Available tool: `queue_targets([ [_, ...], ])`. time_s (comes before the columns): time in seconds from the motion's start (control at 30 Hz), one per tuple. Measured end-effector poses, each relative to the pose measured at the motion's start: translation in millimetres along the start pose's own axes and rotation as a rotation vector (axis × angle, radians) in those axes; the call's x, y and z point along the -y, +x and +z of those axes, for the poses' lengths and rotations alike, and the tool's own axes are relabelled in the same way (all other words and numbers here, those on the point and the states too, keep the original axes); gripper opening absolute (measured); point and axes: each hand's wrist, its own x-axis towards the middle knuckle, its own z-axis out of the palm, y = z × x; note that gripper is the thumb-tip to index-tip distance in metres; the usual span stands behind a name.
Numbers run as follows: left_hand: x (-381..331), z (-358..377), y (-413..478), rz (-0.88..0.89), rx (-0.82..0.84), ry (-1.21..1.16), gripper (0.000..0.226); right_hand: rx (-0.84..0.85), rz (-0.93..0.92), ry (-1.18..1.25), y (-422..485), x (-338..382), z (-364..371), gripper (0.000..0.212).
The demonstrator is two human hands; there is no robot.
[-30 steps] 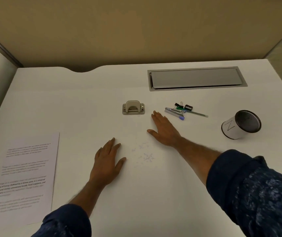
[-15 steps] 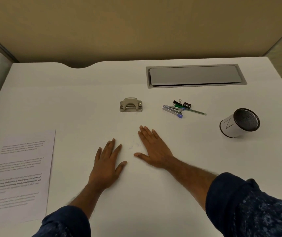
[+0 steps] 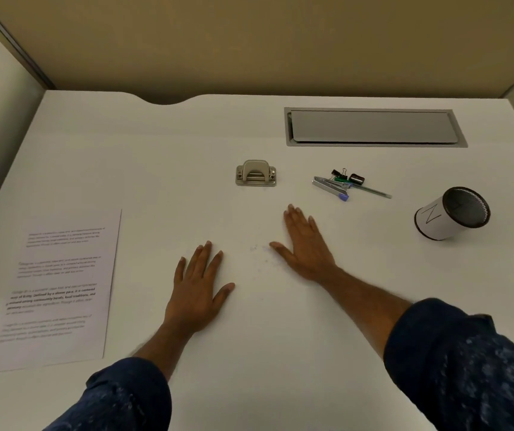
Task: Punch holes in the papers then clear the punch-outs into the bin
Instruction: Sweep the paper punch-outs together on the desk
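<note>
Small pale punch-outs (image 3: 260, 258) lie scattered on the white desk (image 3: 280, 353) between my two hands. My left hand (image 3: 198, 286) rests flat, palm down, fingers spread, just left of them. My right hand (image 3: 305, 244) lies flat on their right side, thumb pointing toward them. Neither hand holds anything. The beige hole punch (image 3: 256, 173) sits farther back at the centre. Printed papers (image 3: 59, 287) lie at the left edge. The bin (image 3: 453, 213), a white-wrapped mesh cup, lies tipped on its side at the right.
A stapler (image 3: 330, 185), binder clips (image 3: 339, 174) and a green pen (image 3: 371, 190) lie behind my right hand. A grey cable hatch (image 3: 374, 127) is set into the desk at the back right. Partition walls surround the desk.
My right hand slid left toward the punch-outs half a second ago and has since drawn back to the right. The scattered bits now lie closer together. My left hand has stayed in place.
</note>
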Motion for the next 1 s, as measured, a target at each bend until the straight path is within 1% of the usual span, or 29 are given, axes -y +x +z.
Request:
queue_targets([
  [0.07,6.8,1.9,-4.5,-0.024,-0.002,0.018,0.077,0.025,0.020,-0.034,14.7,-0.4,-0.1,0.085],
  [0.13,12.8,3.4,-8.9,-0.035,-0.003,0.026,0.078,0.040,0.000,-0.081,24.3,5.4,3.6,0.090],
  [0.2,17.1,3.7,-12.9,-0.037,-0.006,0.014,0.078,0.045,-0.035,-0.113,27.4,14.3,8.4,0.096],
  [0.27,20.1,3.7,-16.1,-0.032,0.002,0.016,0.078,0.055,-0.111,-0.134,24.0,22.1,13.0,0.099],
  [0.43,24.4,4.5,-18.4,-0.027,0.015,0.025,0.082,0.117,-0.334,-0.169,-1.6,36.5,21.6,0.098],
  [0.53,21.3,4.7,-17.4,-0.009,0.007,0.038,0.085,0.143,-0.396,-0.158,-21.8,44.5,23.3,0.096],
  [0.63,16.0,3.4,-11.4,0.060,0.012,0.040,0.095,0.141,-0.411,-0.076,-37.1,47.5,19.7,0.089],
  [0.7,11.4,2.5,-2.1,0.094,0.026,0.060,0.101,0.060,-0.312,0.005,-47.6,41.2,13.9,0.084],
  [0.77,6.2,1.1,10.8,0.097,0.027,0.082,0.106,-0.049,-0.121,0.073,-59.5,25.9,7.5,0.078],
  [0.83,2.1,-0.9,24.8,0.095,0.026,0.095,0.108,-0.116,0.060,0.097,-73.5,6.1,3.3,0.072],
  [0.93,-3.2,-2.8,42.6,0.118,0.016,0.129,0.109,-0.144,0.252,0.074,-95.9,-17.9,3.1,0.067],
  [1.0,-4.8,-3.6,49.1,0.155,0.015,0.156,0.110,-0.123,0.305,0.037,-107.3,-24.4,6.4,0.067],
])
